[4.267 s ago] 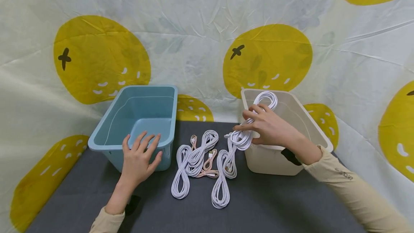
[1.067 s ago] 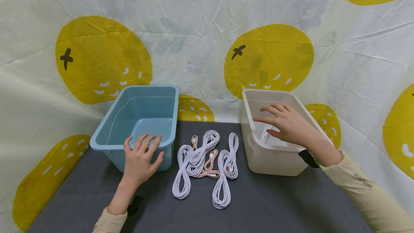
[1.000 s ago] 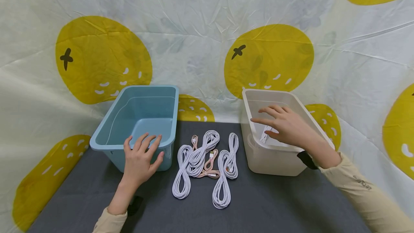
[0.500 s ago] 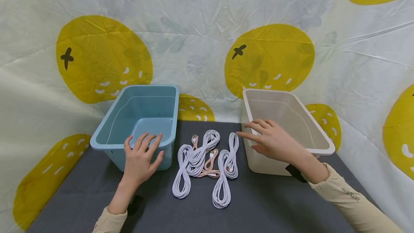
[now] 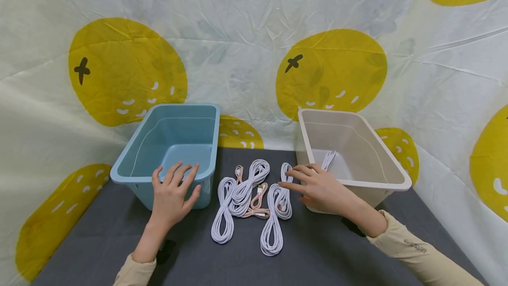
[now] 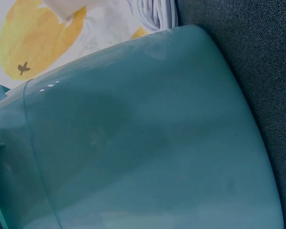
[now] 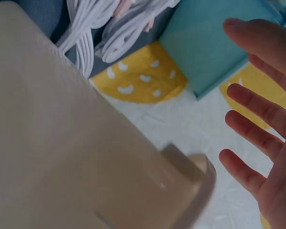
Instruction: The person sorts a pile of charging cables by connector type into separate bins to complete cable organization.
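Observation:
My left hand (image 5: 171, 197) rests with spread fingers at the near rim of the blue bin (image 5: 132, 179); the left wrist view shows only the bin's outer wall. Just left of the beige bin (image 5: 359, 183), my right hand (image 5: 323, 191) hovers by a bundled white cable (image 5: 285, 175), its fingers apart and holding nothing. One white cable bundle (image 5: 328, 160) lies inside the beige bin, partly hidden by that hand. Between the bins lie more white cable bundles (image 5: 250, 186) and short pink cables (image 5: 258, 195), some overlapping.
A dark cloth (image 5: 238, 264) covers the table. Behind it hangs a white curtain (image 5: 246, 65) with large yellow fruit prints. The beige bin's rim (image 7: 200, 191) stands close beside the right hand in the right wrist view.
My right hand carried a white cable bundle into the beige bin, let go, then moved out left and down toward the cables on the table. The left hand stays at the blue bin.

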Available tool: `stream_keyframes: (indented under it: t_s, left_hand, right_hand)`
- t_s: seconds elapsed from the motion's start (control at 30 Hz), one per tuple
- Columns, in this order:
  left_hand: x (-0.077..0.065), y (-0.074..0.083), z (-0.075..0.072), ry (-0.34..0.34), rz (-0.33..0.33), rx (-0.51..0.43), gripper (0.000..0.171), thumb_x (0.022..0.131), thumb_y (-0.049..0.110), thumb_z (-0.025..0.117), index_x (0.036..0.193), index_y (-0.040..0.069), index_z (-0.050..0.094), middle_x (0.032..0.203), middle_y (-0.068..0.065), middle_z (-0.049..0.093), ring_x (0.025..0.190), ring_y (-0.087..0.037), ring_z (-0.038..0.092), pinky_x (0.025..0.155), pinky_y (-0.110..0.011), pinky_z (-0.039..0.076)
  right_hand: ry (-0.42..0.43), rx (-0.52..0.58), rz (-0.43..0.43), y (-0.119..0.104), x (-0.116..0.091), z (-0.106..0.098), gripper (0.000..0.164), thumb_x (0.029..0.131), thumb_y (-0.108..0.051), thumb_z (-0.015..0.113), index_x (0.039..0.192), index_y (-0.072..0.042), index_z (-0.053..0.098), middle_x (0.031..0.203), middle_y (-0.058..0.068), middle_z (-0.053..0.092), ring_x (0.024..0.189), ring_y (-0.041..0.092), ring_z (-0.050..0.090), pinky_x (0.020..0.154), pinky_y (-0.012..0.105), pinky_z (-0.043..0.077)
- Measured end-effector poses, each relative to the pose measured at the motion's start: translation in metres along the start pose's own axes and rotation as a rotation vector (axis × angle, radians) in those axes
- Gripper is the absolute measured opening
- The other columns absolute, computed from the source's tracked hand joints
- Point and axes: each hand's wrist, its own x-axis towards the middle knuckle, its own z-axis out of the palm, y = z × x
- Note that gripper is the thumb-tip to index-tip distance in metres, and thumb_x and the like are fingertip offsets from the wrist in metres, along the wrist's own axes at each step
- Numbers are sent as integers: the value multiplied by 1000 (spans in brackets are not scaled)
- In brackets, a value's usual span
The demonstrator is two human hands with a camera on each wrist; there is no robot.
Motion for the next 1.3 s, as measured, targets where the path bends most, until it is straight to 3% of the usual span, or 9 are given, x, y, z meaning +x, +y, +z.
stream_keyframes:
  t_s: [0.2, 0.43, 0.83, 1.3]
  left_hand:
    - [-1, 0, 0, 2, 0, 2, 48, 90, 43, 34, 114, 12, 61, 100, -14, 61, 103, -34, 51, 89, -61, 23]
    - [-1, 1, 0, 3, -2, -1, 48, 90, 43, 34, 114, 12, 61, 100, -14, 62, 103, -33, 51, 89, -61, 22]
    - [0, 2, 0, 6, -4, 3, 49, 90, 44, 34, 112, 11, 62, 100, -14, 62, 102, -34, 52, 89, -60, 23]
    - [0, 2, 0, 15, -4, -1, 49, 90, 44, 34, 113, 11, 62, 99, -14, 62, 102, -34, 52, 89, -61, 23]
  right_hand:
    - [59, 5, -82, -9, -2, 20, 60, 60, -30, 77, 116, -23, 59, 113, 4, 60, 104, 22, 54, 83, 38, 41]
    - [-49, -5, -118, -20, -9, 40, 69, 59, -45, 77, 121, -25, 54, 120, 3, 57, 110, 21, 53, 87, 38, 42]
    - [-117, -20, -170, -29, -21, 70, 75, 62, -53, 71, 126, -20, 51, 123, 3, 56, 114, 21, 53, 89, 38, 42]
    - [-111, -40, -161, -29, -24, 98, 76, 61, -51, 71, 126, -17, 50, 122, 2, 57, 115, 20, 53, 88, 39, 42]
